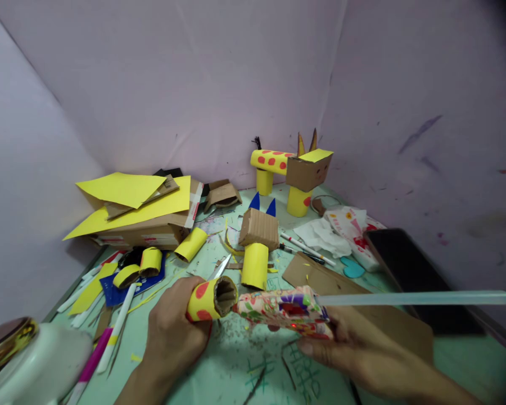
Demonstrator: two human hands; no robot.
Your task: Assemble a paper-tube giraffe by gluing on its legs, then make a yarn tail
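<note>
My left hand [175,326] is wrapped round a yellow cardboard tube [208,301] with red spots, its open end facing right. In my right hand [341,343] is a hot glue gun [282,309] with a floral pattern and a small red light. A long clear glue stick [417,298] sticks out of its back. The gun's nozzle is at the rim of the tube; whether it touches I cannot tell. Just behind stands a cardboard head with blue ears [259,228] on a yellow tube [255,267]. Scissors [220,266] show partly behind the held tube.
A spotted cardboard animal [306,171] stands at the back. Yellow sheets [122,190] lie on a cardboard box [143,236] at left, near short yellow rings [150,262] and markers [118,329]. At right are tissues [324,236], a flat cardboard piece [388,326] and a black phone-like slab [417,275].
</note>
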